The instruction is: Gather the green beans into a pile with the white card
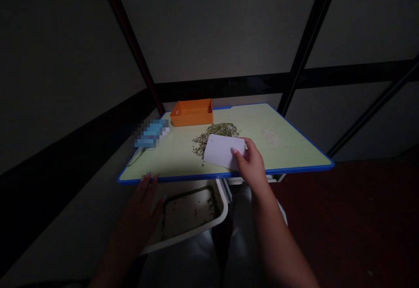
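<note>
Right forearm [278,231] is closest, and the right hand [251,163] has a white card [222,150] pinched by its end. Card's long axis runs leftward from it, just this side of the greenish heap [224,128] on the table [294,150]. Left hand [142,198] is farther off, fingers loosely spread at the front edge, by a pale tray [224,209].

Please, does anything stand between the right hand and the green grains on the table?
Yes: the white card, gripped by the right hand, is between it and the green grains, hiding part of their near side. Nothing else visible stands between them.
</note>
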`<state>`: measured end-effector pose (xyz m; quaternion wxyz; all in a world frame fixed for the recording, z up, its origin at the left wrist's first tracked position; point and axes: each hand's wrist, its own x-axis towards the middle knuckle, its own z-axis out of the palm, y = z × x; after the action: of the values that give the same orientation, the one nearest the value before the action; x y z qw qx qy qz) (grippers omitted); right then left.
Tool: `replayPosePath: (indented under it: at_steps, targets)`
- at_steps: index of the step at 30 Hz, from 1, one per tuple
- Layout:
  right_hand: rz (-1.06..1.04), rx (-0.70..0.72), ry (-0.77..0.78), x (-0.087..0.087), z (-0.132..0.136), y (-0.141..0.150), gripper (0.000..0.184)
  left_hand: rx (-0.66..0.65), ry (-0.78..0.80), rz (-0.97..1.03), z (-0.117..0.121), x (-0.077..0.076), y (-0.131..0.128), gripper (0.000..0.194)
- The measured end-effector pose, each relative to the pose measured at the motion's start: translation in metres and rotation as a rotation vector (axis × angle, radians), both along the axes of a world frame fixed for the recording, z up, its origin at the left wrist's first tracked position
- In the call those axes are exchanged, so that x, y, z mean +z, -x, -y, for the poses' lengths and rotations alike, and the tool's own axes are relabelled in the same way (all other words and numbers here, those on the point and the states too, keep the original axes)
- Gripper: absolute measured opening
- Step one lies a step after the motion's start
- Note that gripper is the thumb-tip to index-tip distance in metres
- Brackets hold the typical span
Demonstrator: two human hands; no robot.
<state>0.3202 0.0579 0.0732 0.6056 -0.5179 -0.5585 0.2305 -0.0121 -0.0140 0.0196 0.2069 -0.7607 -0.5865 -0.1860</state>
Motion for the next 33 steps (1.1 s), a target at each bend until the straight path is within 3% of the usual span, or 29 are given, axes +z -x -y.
replayPosePath:
  at_steps: [13,18,27,33]
  targets:
    - [0.006,0.059,0.002,0.003,0.003,0.003,0.029,0.003,0.011,-0.003,0.003,0.004,-0.003,0.063]
    - [0.019,0.116,0.006,0.004,0.007,0.012,0.025,-0.025,-0.035,-0.019,0.002,0.004,-0.004,0.063]
    - [0.019,0.246,0.083,0.004,0.016,0.038,0.027,-0.008,-0.014,-0.022,0.002,0.007,-0.003,0.064]
    - [0.010,0.265,0.052,0.007,0.021,0.044,0.025,-0.001,0.023,0.021,0.003,0.006,-0.003,0.064]
